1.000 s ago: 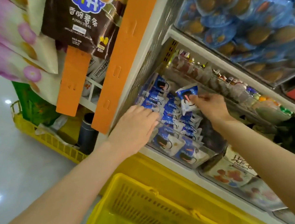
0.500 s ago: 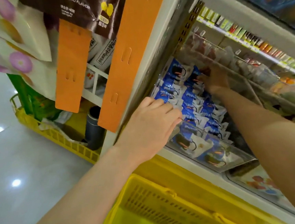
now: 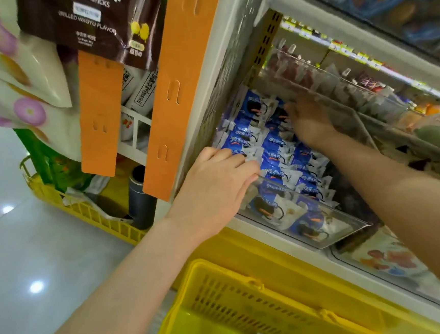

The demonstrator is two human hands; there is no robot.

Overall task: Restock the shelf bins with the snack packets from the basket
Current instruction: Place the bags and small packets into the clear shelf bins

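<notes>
Blue packets [image 3: 278, 145] being tucked into bin [image 3: 348, 232]; my left hand [image 3: 215, 191] lies flat, grip of right hand [image 3: 311, 124] unreadable; next, basket [image 3: 222, 268] at six o'clock.

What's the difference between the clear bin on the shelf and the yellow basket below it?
The bin is see-through plastic with smooth walls; the basket is solid yellow with slotted walls. The bin sits on the shelf; the basket sits lower, in front of it. The bin is packed with blue-and-white packets; the basket looks mostly empty, with only a packet or two showing at the picture's bottom edge. Both are open-topped containers for packets.
</notes>
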